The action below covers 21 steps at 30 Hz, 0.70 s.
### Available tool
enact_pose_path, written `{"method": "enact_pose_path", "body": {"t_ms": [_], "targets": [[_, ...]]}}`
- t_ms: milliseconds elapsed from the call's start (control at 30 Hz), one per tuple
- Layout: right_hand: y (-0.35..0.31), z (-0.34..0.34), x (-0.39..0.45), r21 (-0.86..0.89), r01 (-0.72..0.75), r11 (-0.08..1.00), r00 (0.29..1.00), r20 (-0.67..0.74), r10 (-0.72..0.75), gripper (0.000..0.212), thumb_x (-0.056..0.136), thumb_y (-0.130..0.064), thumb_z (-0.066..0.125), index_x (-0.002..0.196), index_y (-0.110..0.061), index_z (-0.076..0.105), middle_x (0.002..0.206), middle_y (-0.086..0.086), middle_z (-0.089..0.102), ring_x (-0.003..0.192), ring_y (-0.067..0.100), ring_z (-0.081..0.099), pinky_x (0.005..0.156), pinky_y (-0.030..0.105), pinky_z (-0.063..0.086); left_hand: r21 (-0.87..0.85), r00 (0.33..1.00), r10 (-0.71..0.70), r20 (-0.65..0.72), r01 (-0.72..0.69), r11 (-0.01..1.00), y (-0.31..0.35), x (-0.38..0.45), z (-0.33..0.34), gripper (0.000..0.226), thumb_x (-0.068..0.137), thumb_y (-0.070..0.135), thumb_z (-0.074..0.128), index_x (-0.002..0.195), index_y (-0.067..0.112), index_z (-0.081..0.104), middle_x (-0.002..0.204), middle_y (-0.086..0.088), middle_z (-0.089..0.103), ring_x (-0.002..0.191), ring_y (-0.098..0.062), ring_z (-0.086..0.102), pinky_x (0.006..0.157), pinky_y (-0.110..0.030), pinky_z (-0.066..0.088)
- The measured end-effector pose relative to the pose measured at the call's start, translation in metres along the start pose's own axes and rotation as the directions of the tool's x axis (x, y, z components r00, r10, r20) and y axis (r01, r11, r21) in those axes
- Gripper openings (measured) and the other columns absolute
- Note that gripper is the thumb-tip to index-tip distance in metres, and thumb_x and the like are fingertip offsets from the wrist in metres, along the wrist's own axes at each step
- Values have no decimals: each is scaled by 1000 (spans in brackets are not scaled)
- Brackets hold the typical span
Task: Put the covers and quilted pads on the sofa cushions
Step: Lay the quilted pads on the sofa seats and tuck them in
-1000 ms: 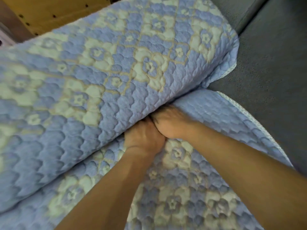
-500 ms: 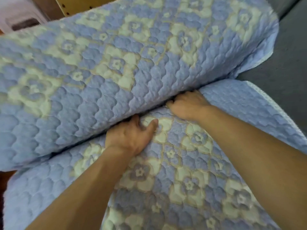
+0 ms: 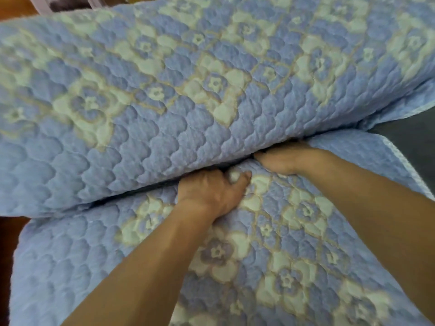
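Note:
A blue quilted pad with cream flower patterns covers the back cushion (image 3: 188, 90) and fills the upper view. A matching quilted pad (image 3: 294, 255) lies over the seat cushion below. My left hand (image 3: 211, 194) pinches a fold of the seat pad at the crease between the two cushions. My right hand (image 3: 284, 158) pushes into the same crease just to the right, fingers hidden under the back cushion. Both forearms reach in from the bottom edge.
Dark grey sofa fabric (image 3: 409, 137) shows at the right edge. A white-trimmed pad border (image 3: 400, 158) runs along the right side. Brown wood (image 3: 7, 231) appears at the left, and a pale object (image 3: 66, 3) sits at the top left.
My hands have spread apart along the crease, the right one going deeper under the back cushion. The left hand has closed on a fold of the seat pad. The view has shifted right and closer.

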State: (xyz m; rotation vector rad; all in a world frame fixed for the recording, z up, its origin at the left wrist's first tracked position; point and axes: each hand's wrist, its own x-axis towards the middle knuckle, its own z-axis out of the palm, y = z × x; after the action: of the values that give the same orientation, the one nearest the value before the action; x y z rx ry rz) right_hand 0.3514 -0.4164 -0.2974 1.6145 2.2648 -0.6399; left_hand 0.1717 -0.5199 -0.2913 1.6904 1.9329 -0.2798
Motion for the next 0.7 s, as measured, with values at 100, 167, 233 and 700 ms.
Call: {"method": "enact_pose_path", "body": {"t_ms": [100, 167, 233, 700], "targets": [[2, 4, -2, 11, -15, 1000, 999, -31, 15, 67, 97, -66, 23, 157, -44, -1, 167, -11, -1, 154, 19, 3, 125, 45, 10, -24, 998, 46, 33, -45, 999, -2, 1, -12, 90, 87, 85, 20, 151, 26, 41, 162, 0, 30, 150, -25, 23, 124, -41, 14], [2, 10, -7, -41, -49, 998, 991, -129, 44, 63, 97, -62, 21, 156, -43, 11, 166, -9, 15, 152, 21, 15, 123, 46, 18, -86, 999, 50, 21, -48, 995, -2, 10, -13, 93, 83, 88, 21, 159, 33, 20, 168, 5, 10, 154, -23, 7, 126, -43, 3], [0, 18, -12, -98, -115, 988, 970, -226, 90, 58, 97, -55, 21, 151, -38, 34, 157, -4, 39, 145, 24, 31, 118, 46, 24, -149, 999, 37, 13, -35, 988, -3, 19, -7, 95, 81, 89, 22, 160, 37, 7, 168, 7, 3, 155, -23, 2, 126, -42, 0], [-120, 88, -148, 105, -464, 880, 855, -208, 475, 64, 103, -52, 19, 160, -24, 11, 168, 2, 0, 154, 27, -3, 123, 54, 0, -344, 931, -361, -52, 323, 882, -268, -137, -15, 51, 96, 66, 29, 105, 26, 60, 123, -10, 62, 114, -37, 56, 97, -46, 44]]}}
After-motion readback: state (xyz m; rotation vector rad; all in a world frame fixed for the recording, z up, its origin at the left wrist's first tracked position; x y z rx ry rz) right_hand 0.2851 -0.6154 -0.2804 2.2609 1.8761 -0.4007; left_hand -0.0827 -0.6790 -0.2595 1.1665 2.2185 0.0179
